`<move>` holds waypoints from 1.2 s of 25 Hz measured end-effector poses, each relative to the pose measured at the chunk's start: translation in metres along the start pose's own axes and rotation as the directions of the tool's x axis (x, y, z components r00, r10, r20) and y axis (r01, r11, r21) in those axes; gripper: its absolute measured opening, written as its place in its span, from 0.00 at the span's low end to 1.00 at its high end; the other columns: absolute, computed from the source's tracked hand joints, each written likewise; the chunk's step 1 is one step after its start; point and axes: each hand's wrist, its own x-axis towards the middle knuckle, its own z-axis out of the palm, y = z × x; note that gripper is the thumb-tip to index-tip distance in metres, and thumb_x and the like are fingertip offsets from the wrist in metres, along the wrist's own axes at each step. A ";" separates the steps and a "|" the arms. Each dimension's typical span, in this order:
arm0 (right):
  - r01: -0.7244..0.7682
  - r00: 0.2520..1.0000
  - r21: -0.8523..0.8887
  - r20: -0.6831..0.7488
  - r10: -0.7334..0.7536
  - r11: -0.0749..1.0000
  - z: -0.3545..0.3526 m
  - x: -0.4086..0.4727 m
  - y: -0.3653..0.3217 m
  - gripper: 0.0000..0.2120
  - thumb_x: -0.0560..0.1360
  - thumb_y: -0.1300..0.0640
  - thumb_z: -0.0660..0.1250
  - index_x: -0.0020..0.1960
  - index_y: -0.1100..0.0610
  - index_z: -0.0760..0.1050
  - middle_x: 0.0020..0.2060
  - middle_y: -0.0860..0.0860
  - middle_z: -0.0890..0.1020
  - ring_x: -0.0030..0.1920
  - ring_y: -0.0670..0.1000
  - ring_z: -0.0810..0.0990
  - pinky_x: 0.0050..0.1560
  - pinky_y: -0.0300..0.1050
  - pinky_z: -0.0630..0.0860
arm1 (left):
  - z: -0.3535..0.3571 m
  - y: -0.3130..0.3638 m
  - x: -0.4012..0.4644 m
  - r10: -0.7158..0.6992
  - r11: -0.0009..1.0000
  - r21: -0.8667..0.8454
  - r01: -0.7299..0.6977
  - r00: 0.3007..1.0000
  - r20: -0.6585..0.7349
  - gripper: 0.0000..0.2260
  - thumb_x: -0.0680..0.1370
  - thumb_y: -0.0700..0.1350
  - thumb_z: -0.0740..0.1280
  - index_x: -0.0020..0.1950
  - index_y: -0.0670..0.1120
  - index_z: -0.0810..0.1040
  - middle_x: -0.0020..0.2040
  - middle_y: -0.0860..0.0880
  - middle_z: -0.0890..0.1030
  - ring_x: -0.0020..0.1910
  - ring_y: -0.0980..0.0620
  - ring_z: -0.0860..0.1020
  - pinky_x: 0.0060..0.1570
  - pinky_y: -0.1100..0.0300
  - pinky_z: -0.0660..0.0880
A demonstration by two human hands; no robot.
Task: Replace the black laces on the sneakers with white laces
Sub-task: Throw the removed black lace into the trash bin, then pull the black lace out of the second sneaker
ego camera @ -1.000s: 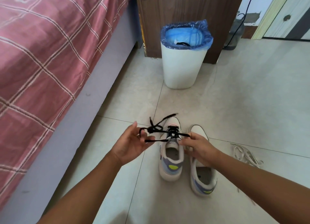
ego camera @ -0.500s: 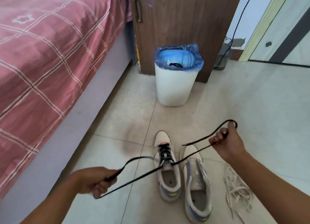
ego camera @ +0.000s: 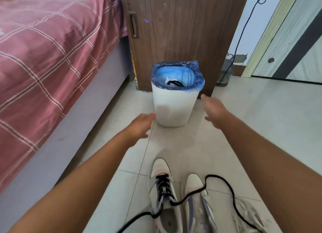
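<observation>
- L hand [ego camera: 142,123]: extended fwd over floor [ego camera: 252,114], just left of bin [ego camera: 173,109]; blurred, fingers look loosely straight, holding nothing.
- R hand [ego camera: 215,110]: extended fwd, just right of bin; fingers spread/relaxed, holding nothing. Motion blur on both.
- Left shoe [ego camera: 164,196]: on floor, bottom centre, toe pointing away; black lace [ego camera: 217,177] threaded through its upper eyelets.
- Lace ends loose: one runs from shoe down-left across tile to frame bottom; other crosses right shoe [ego camera: 197,198], loops up beside its toe, then trails down-right to frame bottom.
- Right shoe: just beside left shoe, touching or nearly so; no lace of its own visible in eyelets.
- White laces [ego camera: 249,213]: loose pile on floor right of right shoe, partly under R forearm; black lace passes over it.
- Bin: white w/ blue liner [ego camera: 177,72], stands ahead of shoes against cabinet [ego camera: 183,32]; a black strip lies inside.
- Bed [ego camera: 43,49] w/ red check cover on left. Door [ego camera: 292,41] at right rear.
</observation>
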 end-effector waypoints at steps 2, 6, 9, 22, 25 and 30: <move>-0.119 0.993 0.212 0.020 0.118 0.970 0.016 0.025 -0.032 0.31 0.77 0.42 0.58 0.75 0.57 0.58 0.68 0.54 0.67 0.66 0.59 0.69 0.65 0.60 0.68 | 0.013 0.039 0.040 -0.132 0.943 -0.314 0.106 0.989 -0.061 0.25 0.80 0.59 0.57 0.71 0.47 0.64 0.68 0.44 0.68 0.66 0.44 0.69 0.61 0.45 0.71; -0.255 0.967 0.261 0.088 0.240 0.931 0.037 0.052 -0.055 0.32 0.76 0.51 0.64 0.75 0.52 0.51 0.71 0.53 0.62 0.67 0.62 0.67 0.62 0.66 0.68 | 0.025 0.078 0.097 -0.186 0.860 -0.499 0.108 0.976 -0.110 0.29 0.76 0.58 0.63 0.73 0.50 0.60 0.71 0.47 0.64 0.67 0.41 0.65 0.57 0.41 0.72; -0.247 0.968 0.271 0.113 0.224 0.930 0.040 0.059 -0.049 0.30 0.76 0.61 0.65 0.72 0.50 0.54 0.65 0.54 0.65 0.60 0.61 0.71 0.49 0.61 0.78 | 0.012 0.071 0.120 -0.134 0.939 -0.333 0.085 0.983 -0.125 0.30 0.74 0.56 0.65 0.72 0.50 0.61 0.69 0.49 0.67 0.65 0.43 0.67 0.58 0.41 0.72; -0.148 0.961 0.046 0.242 0.132 0.988 0.135 -0.061 -0.039 0.14 0.76 0.57 0.61 0.58 0.50 0.60 0.60 0.52 0.71 0.55 0.57 0.76 0.39 0.53 0.79 | -0.069 -0.024 -0.004 -0.119 0.929 -0.360 -0.088 0.850 -0.513 0.13 0.77 0.42 0.64 0.61 0.47 0.67 0.47 0.50 0.75 0.43 0.50 0.75 0.46 0.51 0.76; -0.045 0.951 -0.058 0.304 0.060 0.997 0.150 -0.102 -0.027 0.17 0.76 0.53 0.59 0.63 0.50 0.60 0.58 0.53 0.72 0.54 0.57 0.75 0.41 0.52 0.79 | -0.097 -0.046 -0.037 -0.150 0.958 -0.285 -0.003 0.846 -0.512 0.09 0.76 0.40 0.63 0.55 0.45 0.70 0.46 0.46 0.77 0.39 0.49 0.75 0.36 0.56 0.74; 0.064 0.865 -0.040 0.501 -0.036 0.997 0.114 -0.129 -0.002 0.23 0.79 0.46 0.58 0.71 0.51 0.58 0.51 0.51 0.74 0.50 0.52 0.76 0.48 0.49 0.76 | -0.103 -0.078 -0.061 -0.173 0.918 -0.395 -0.049 0.844 -0.507 0.20 0.80 0.56 0.55 0.65 0.45 0.70 0.63 0.42 0.75 0.56 0.47 0.75 0.43 0.54 0.75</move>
